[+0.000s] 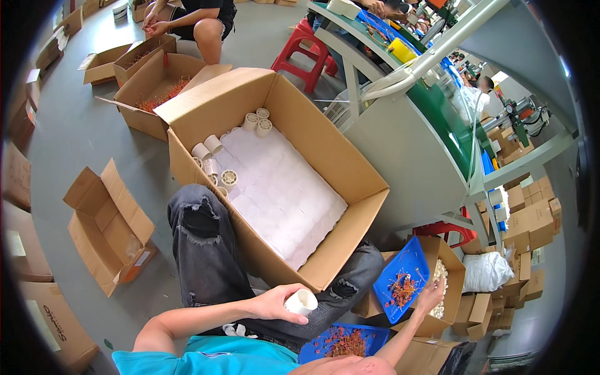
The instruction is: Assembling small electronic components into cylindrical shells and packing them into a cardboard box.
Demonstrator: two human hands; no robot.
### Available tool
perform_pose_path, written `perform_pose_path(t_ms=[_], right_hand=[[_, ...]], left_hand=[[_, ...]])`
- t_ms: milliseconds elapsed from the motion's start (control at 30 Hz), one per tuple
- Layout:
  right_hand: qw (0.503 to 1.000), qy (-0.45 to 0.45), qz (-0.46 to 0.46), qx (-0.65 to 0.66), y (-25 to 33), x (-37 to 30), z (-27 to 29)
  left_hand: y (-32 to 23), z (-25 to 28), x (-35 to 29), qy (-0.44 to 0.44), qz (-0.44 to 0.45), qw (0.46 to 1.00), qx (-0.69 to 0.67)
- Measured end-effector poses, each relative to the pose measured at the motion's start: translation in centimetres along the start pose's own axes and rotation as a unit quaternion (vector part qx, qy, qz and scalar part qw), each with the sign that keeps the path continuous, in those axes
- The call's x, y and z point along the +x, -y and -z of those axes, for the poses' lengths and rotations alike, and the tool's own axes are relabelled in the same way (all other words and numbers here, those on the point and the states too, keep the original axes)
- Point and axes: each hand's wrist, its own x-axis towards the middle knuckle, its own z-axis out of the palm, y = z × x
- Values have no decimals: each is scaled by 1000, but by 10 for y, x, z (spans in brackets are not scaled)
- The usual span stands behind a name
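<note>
Fingers of the left hand [275, 304] are wrapped around a white cup [301, 303] — it is held above the dark jeans [331, 312], near the closest corner of the big cardboard box [328, 147]. More white cups [229, 179] are gathered along that box's left side. The right hand [430, 296] is held at a smaller box [455, 275] of white pieces [440, 281] — whether anything is pinched there cannot be told. Red and orange bits [403, 289] are spread on the blue tray [411, 256] beside it.
</note>
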Motion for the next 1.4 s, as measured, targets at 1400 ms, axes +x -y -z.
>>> perform_pose_path(t_ms=[1400], right_hand=[[530, 482, -214, 664, 222, -193, 28]], left_hand=[[-56, 8, -17, -68, -126, 839, 525]])
